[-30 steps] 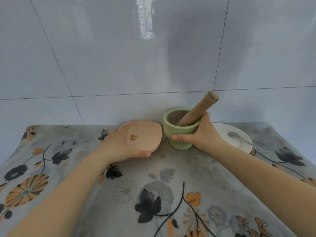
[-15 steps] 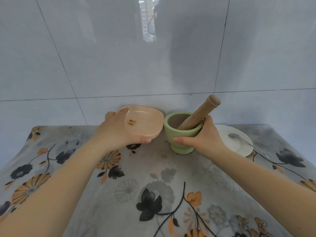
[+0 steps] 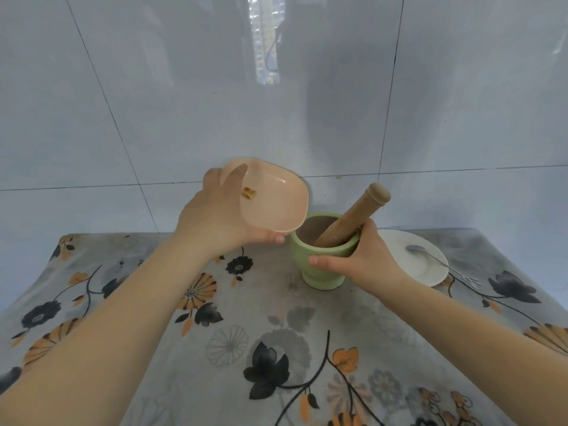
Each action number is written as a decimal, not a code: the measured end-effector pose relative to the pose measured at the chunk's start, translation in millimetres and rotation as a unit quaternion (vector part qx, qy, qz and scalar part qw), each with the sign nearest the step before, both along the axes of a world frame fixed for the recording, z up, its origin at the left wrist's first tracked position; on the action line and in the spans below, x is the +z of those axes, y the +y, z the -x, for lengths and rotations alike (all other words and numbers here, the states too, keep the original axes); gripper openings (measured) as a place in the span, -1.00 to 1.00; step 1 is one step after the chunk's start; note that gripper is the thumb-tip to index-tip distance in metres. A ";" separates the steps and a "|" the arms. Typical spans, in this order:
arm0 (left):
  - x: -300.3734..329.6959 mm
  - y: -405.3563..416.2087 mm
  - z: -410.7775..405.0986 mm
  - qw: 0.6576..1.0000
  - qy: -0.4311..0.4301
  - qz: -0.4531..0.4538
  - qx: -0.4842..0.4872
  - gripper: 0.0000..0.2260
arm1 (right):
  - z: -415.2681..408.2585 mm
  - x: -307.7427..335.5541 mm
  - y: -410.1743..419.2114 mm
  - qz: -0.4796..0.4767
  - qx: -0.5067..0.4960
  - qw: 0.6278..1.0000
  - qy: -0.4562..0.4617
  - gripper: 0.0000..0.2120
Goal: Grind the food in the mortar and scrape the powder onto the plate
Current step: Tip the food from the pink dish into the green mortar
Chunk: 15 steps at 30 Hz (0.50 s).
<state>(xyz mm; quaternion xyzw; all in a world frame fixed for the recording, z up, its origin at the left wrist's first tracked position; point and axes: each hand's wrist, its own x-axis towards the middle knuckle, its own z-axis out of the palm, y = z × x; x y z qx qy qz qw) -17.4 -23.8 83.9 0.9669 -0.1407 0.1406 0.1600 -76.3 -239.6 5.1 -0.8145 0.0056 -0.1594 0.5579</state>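
Note:
A green mortar [image 3: 319,265] stands on the flowered tablecloth, and a wooden pestle [image 3: 353,215] leans inside it toward the upper right. My right hand [image 3: 365,256] grips the mortar's right side and rim. My left hand [image 3: 221,222] holds a peach-coloured dish [image 3: 276,201] in the air, tilted, its right edge just above the mortar's left rim. A small yellow-brown piece of food [image 3: 249,193] lies in the dish. To the right of the mortar sits a white plate [image 3: 430,272] with a metal spoon [image 3: 421,251] resting on it.
The flowered tablecloth [image 3: 246,348] covers the table out to its left and right edges. A glossy tiled wall [image 3: 184,103] rises right behind the mortar and plate.
My left hand has lifted the peach dish off the table and brought it up and right, tilted over the mortar's rim. My right hand has stayed on the mortar.

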 end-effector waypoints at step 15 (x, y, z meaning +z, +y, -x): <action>6.0 -31.3 8.7 0.981 -0.165 -0.097 -0.031 0.12 | -1.7 29.9 -16.3 -0.116 -0.100 0.987 -0.051 -0.77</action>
